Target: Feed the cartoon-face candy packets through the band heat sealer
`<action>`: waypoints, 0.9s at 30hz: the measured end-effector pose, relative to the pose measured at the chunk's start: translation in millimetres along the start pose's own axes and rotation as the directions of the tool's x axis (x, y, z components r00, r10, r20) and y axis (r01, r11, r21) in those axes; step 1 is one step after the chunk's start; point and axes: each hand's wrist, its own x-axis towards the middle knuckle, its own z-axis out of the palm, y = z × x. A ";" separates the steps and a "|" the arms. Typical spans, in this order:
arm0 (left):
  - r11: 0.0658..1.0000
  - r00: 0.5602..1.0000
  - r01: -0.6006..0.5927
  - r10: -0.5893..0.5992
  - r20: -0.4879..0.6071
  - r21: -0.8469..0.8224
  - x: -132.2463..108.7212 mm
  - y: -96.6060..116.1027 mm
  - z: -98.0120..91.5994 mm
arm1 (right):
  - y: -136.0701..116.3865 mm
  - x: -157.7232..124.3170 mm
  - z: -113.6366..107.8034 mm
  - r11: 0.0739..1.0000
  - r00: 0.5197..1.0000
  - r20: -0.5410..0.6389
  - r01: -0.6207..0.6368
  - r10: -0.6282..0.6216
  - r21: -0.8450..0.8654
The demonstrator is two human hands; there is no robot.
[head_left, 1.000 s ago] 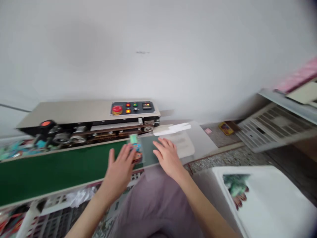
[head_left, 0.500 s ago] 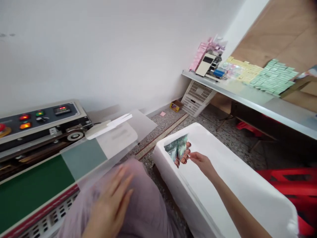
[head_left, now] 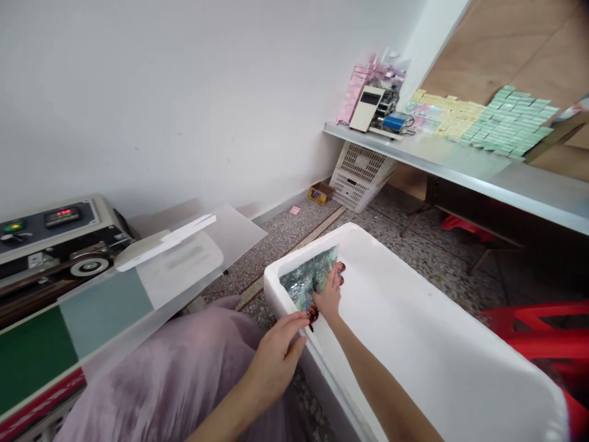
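Note:
A white foam box (head_left: 396, 331) stands in front of me, with shiny, green-patterned packets (head_left: 299, 276) packed at its far left end. Brown, face-like printed shapes show along the packets' near edge. My right hand (head_left: 328, 297) reaches into the box and lies against the packets with its fingers stretched out. At the box's left rim is my left hand (head_left: 278, 347), open, thumb apart, fingertips by the packets' near corner. What lies under the right fingers is hidden.
On my left is a machine (head_left: 50, 233) with a lit display and a green belt (head_left: 37, 356). A metal table (head_left: 442, 159) at the right bears a small device and stacks of green and yellow packs. Crates (head_left: 359, 178) stand beneath it. Red stools (head_left: 543, 337) are near the box.
My left hand has moved right from over my lap to the box's rim. My right hand has shifted left onto the packets, from a pinch at their edge. The view has turned slightly right.

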 end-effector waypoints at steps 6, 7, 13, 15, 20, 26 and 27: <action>0.999 0.999 -0.017 0.018 -0.029 0.045 -3.5 -2.0 2.9 | -6.6 20.3 12.8 0.998 0.996 -0.082 -0.011 0.016 0.063; 0.998 0.999 -0.024 0.026 -0.034 0.053 -4.2 -2.5 3.2 | -5.4 21.2 13.4 0.997 0.995 -0.095 0.002 0.005 0.074; 0.983 0.994 -0.095 0.102 -0.035 0.157 1.7 7.0 4.2 | 1.5 28.9 20.8 0.993 0.989 -0.142 0.052 -0.037 0.104; 0.971 0.990 -0.140 0.143 -0.004 0.194 16.3 13.7 7.2 | 2.8 35.1 22.2 0.993 0.989 -0.140 0.063 -0.049 0.098; 0.974 0.994 -0.057 0.036 0.099 0.221 73.4 14.6 21.5 | 7.4 46.6 21.3 0.997 0.990 -0.139 0.044 -0.034 0.070; 0.946 0.971 0.083 -0.148 0.190 0.314 113.1 6.4 27.4 | 10.5 51.0 20.7 0.999 0.989 -0.143 0.043 -0.041 0.012; 0.943 0.968 0.084 -0.155 0.199 0.323 114.4 6.5 27.6 | 10.5 52.1 19.7 0.998 0.989 -0.134 0.069 -0.070 -0.006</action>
